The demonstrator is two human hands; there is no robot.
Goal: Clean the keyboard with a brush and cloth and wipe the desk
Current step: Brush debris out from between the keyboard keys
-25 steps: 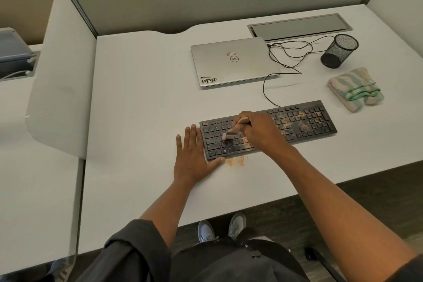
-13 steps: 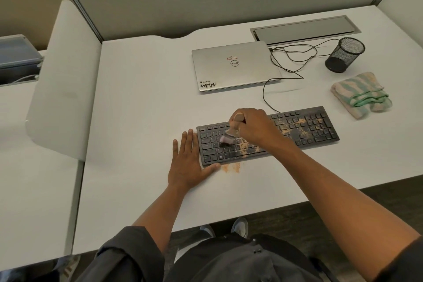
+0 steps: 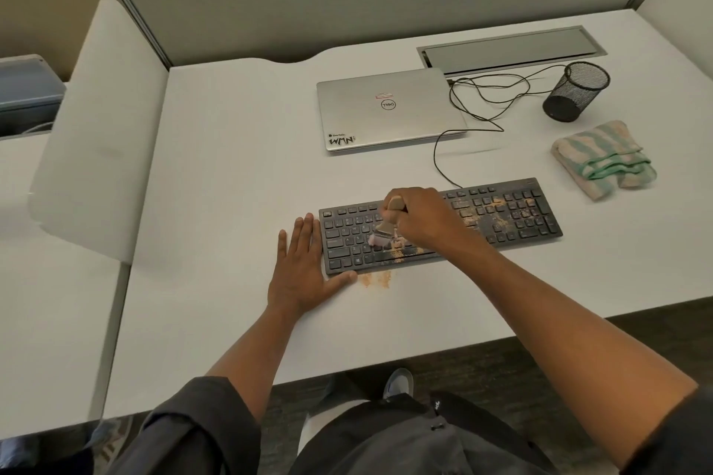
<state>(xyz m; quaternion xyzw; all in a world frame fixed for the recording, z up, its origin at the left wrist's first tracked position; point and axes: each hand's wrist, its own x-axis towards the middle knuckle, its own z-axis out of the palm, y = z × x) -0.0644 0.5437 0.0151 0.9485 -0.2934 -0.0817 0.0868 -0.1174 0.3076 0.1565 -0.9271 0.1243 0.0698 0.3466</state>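
A black keyboard (image 3: 513, 216) lies on the white desk (image 3: 231, 166), dusted with tan crumbs on its right half and along its front middle. My right hand (image 3: 424, 218) grips a small wooden-handled brush (image 3: 386, 229), whose bristles touch the keys left of centre. Flat on the desk, my left hand (image 3: 304, 274) rests with straight fingers against the keyboard's left end, thumb at its front corner. A patch of tan dust (image 3: 376, 279) sits on the desk just in front of the keyboard. A folded green-and-cream striped cloth (image 3: 604, 158) lies to the right, behind the keyboard.
A shut silver laptop (image 3: 389, 108) lies behind the keyboard, with black cables (image 3: 486, 96) looping beside it. A black mesh pen cup (image 3: 576, 91) lies tipped near the cloth. A grey cable hatch (image 3: 509, 50) is set in the desk's back. White dividers flank the desk.
The brush has moved slightly back and left over the keys. The left hand stays at the keyboard's left end. The view has tilted a little.
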